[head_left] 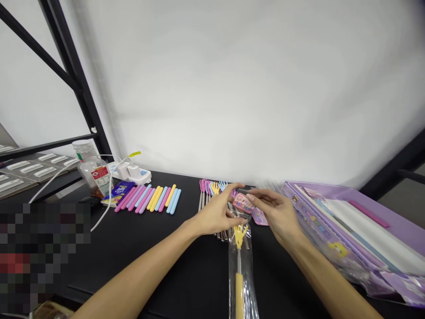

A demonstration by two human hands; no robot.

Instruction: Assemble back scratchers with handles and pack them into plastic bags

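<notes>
My right hand (277, 212) pinches a small pink printed card (243, 202) at its right edge. Around the card's left side, my left hand (217, 212) has its thumb and fingers apart, near the top of a clear plastic bag (247, 266). Inside the bag lies a yellow hand-shaped scratcher (239, 283) with a metal rod and yellow handle. Behind my left hand is a row of pink, purple, yellow and blue hand-shaped heads (215, 188) on metal rods, partly hidden. A purple-pink card (260, 217) rests under my right hand.
Coloured handles (146, 198) lie in a row at the left, beside a purple packet (120, 193), a clear jar (94, 170) and a white power strip (141, 176) with cables. A purple box (332, 190) holding plastic bags stands at the right. A wall rises behind the black table (133, 252).
</notes>
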